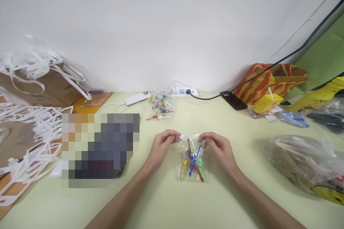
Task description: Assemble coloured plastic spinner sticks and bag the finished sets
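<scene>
Both hands, left (162,145) and right (217,146), apparently pinch the small clear bag's (191,159) top edge in closed grips.

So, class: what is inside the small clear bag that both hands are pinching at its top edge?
Inside the small clear bag held by the left hand and right hand are small coloured plastic pieces: blue, green, yellow, red. They overlap, so their count and exact shapes are hidden.

No legible text anywhere.
</scene>
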`<state>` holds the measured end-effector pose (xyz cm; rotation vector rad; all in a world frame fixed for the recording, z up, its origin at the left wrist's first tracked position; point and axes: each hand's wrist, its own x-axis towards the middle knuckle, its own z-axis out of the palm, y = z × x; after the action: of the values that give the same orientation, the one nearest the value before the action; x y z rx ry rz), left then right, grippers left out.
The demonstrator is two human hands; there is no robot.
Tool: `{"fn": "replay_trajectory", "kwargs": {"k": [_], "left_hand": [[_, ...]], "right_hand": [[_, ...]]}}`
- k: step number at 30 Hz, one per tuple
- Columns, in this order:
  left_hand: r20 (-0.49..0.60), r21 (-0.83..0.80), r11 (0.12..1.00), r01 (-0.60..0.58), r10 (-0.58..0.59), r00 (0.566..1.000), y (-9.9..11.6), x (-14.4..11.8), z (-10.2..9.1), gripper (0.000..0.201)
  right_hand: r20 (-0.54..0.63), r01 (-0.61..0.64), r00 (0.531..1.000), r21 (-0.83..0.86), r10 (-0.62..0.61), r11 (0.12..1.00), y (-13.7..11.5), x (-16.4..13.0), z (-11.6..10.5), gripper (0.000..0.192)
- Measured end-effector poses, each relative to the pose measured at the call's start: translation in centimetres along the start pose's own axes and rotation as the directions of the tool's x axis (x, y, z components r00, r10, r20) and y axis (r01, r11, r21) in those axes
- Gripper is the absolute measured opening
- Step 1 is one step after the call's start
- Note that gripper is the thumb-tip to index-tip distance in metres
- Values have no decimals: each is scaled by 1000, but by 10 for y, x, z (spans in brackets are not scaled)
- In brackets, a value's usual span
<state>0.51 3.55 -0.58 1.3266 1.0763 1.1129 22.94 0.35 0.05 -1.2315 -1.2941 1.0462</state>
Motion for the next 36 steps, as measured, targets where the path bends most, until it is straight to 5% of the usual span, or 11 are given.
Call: {"fn": "replay_trajectory", "kwargs": {"k": [5,8,13,21,26,32,36], "left_hand": [[1,21,1000,17,-17,1000,6,-3,4,18],[-57,8,999,50,-49,997,7,-4,9,19],[-109,10,1000,-16,17,994,8,-4,12,16],[-8,113,990,-83,85,996,1,-3,4,20],[-78,162,973,-166,181,980,-4,-1,-2,14],[-49,488,794,-361,438,898,-2,-1,-15,16],[36,673,601,-432,557,830,-1,1,-25,24]], "right_hand": [[-60,-31,998,72,36,997,2,-1,5,20],[-107,-32,993,160,50,987,4,-1,7,35],[-147,-35,988,106,50,994,4,4,4,38],[71,-135,988,2,135,991,19,31,-15,27],[-140,-134,980,71,143,988,38,68,-35,29],[-402,-63,909,137,114,989,61,119,-48,33],[-444,-53,892,89,88,995,70,137,-55,31]]}}
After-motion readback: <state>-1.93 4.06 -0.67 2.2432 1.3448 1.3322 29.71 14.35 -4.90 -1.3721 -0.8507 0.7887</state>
